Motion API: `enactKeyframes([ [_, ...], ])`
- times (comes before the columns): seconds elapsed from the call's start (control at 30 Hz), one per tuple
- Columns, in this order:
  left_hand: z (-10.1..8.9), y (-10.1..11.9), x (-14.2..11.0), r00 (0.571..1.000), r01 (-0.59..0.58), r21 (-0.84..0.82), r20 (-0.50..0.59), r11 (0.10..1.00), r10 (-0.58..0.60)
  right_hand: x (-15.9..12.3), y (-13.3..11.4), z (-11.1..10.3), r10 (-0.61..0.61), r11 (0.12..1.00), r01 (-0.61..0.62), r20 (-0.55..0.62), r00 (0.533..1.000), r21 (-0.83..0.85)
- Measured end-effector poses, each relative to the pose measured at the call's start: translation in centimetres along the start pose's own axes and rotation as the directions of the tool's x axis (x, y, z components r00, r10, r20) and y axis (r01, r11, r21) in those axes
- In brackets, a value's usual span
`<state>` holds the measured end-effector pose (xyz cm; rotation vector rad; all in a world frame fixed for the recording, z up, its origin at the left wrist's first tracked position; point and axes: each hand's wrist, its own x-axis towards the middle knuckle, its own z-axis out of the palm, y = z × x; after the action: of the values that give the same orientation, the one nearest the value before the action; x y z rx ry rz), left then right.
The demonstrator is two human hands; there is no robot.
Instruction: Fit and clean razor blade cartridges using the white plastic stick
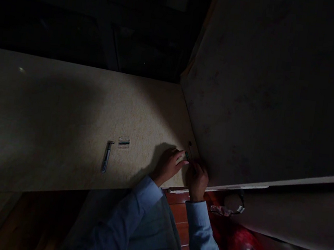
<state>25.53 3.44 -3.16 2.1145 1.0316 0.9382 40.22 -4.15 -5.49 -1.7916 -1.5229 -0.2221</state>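
Observation:
At the right end of the pale ledge (144, 114), my two hands meet close to the wall. My left hand (168, 166) has its thumb and forefinger bent around a small green piece (186, 156), too dim to name. My right hand (197, 181) is closed beside it, fingertips pinched close to the same piece. What the right fingers hold is hidden. A small dark spot or object (190, 143) lies just beyond the fingers. Farther left lie a razor (106, 157) with a slim handle and a small clear packet (124, 142) with a dark strip across it.
The patterned wall (265, 92) rises directly to the right of my hands. Dark window panes (75, 28) stand behind the ledge. Below right are a reddish floor (180, 224), a red bag-like thing (249, 248) and a dark cable (241, 199). The light is very low.

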Motion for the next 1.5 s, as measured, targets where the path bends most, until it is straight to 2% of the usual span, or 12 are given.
enactKeyframes([
  [0.13, -2.4, -0.5, -3.2, 0.990, -0.022, -0.073, -0.143, 0.997, 0.011, -0.2, 0.4, 0.1, 0.028, 0.999, -0.028, 0.006, 1.000, -0.030],
  [0.23, -5.6, -1.2, -6.0, 0.969, 0.023, -0.075, -0.245, 0.997, -0.040, -0.2, 0.6, 0.0, 0.032, 0.998, -0.032, 0.000, 0.999, -0.045],
  [0.37, -11.1, -3.0, -9.5, 0.873, 0.175, -0.033, -0.457, 0.984, -0.171, -0.2, 0.9, -0.1, 0.003, 0.999, -0.004, -0.017, 1.000, -0.054],
  [0.43, -13.7, -4.3, -11.0, 0.793, 0.290, 0.052, -0.572, 0.956, -0.209, -0.1, 1.2, -0.2, -0.027, 0.999, 0.025, -0.032, 0.999, -0.037],
  [0.57, -17.0, -6.4, -12.5, 0.726, 0.495, 0.209, -0.632, 0.844, -0.270, -0.1, 1.5, -0.5, -0.065, 0.998, 0.066, -0.075, 0.995, 0.004],
  [0.7, -17.6, -6.7, -11.7, 0.712, 0.618, 0.217, -0.562, 0.756, -0.421, -0.4, 0.1, -1.1, -0.103, 0.993, 0.109, -0.131, 0.986, 0.039],
  [0.83, -17.7, -5.9, -10.3, 0.719, 0.672, 0.280, -0.471, 0.686, -0.512, -0.4, -3.6, -1.6, -0.153, 0.975, 0.179, -0.183, 0.971, 0.134],
  [0.93, -17.9, -6.0, -10.0, 0.702, 0.696, 0.276, -0.454, 0.662, -0.549, 0.2, -7.1, -1.1, -0.158, 0.931, 0.180, -0.095, 0.983, 0.317],
  [1.07, -17.5, -7.3, -10.8, 0.675, 0.664, 0.154, -0.545, 0.732, -0.497, 1.6, -11.3, 1.0, -0.230, 0.840, 0.123, 0.142, 0.963, 0.528],
  [1.17, -17.1, -8.1, -11.4, 0.637, 0.604, 0.044, -0.628, 0.796, -0.448, 3.1, -14.0, 3.4, -0.295, 0.782, 0.064, 0.278, 0.914, 0.620],
  [1.3, -16.9, -8.2, -11.8, 0.583, 0.500, -0.145, -0.673, 0.854, -0.455, 5.4, -16.7, 6.9, -0.374, 0.791, 0.070, 0.390, 0.842, 0.607],
  [1.5, -16.9, -7.9, -12.0, 0.566, 0.460, -0.254, -0.654, 0.851, -0.502, 8.1, -19.5, 9.8, -0.430, 0.896, 0.219, 0.637, 0.640, 0.386],
])
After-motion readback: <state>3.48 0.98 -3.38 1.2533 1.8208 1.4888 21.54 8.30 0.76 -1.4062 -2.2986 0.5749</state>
